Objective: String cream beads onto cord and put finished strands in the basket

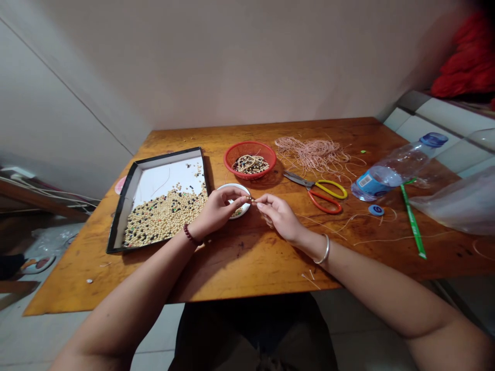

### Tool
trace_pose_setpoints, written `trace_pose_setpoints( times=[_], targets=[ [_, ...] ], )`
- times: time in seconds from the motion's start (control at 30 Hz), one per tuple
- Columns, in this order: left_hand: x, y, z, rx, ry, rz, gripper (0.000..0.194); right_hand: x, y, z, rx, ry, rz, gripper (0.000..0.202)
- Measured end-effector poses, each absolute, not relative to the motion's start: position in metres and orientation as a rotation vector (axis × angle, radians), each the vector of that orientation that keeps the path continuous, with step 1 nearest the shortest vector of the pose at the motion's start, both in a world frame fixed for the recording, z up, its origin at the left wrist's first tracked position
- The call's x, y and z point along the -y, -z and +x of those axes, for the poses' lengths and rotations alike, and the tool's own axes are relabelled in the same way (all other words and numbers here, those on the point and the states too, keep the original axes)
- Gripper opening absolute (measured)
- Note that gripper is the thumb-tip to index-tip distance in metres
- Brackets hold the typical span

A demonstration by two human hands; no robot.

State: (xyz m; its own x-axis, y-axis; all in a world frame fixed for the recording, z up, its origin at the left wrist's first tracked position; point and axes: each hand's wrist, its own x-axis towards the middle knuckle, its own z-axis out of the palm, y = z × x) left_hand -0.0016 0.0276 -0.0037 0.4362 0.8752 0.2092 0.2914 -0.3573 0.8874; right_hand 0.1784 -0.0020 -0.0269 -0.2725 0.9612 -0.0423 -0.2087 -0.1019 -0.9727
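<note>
My left hand (217, 210) is closed in a pinch on small beads (250, 199) over the edge of a white bowl (232, 186). Touching fingertips with it almost, my right hand (279, 215) pinches what looks like the thin cord beside those beads; the cord is too fine to follow between the fingers. Part of the bowl and its contents is hidden by my left hand. To the left lies a black-edged tray (145, 178) of loose beads (166, 219), mostly cream with some dark ones. A red basket (231, 154) behind the hands holds strung beads (250, 164).
Scissors (315, 188) with yellow and red handles lie right of the basket. Behind them is a heap of pink cord (309, 153). Farther right are a tipped plastic bottle (398, 167), its blue cap (376, 210), a green strip (413, 221) and a clear plastic bag (460, 201).
</note>
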Motion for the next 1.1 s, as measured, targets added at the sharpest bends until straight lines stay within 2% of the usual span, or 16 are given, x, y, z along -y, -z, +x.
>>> trace_pose_setpoints(
  times=[0.23, 0.63, 0.87, 1.1],
  targets=[
    [-0.025, -0.005, 0.000, -1.082, -0.838, 2.022, 0.023, 0.001, 0.030, 0.179, 1.245, -1.518, -0.979, 0.020],
    [-0.022, -0.001, -0.001, -1.025, -0.793, 2.071, 0.019, 0.005, 0.019, 0.180, 1.113, -1.744, -0.960, 0.024],
    [-0.021, 0.000, 0.000, -0.996, -0.833, 2.043, 0.018, 0.005, 0.020, 0.178, 1.185, -1.655, -0.979, 0.037],
    [-0.025, 0.002, -0.001, -1.028, -1.005, 1.928, 0.022, 0.001, 0.022, 0.182, 1.098, -1.553, -1.029, 0.036]
  ],
)
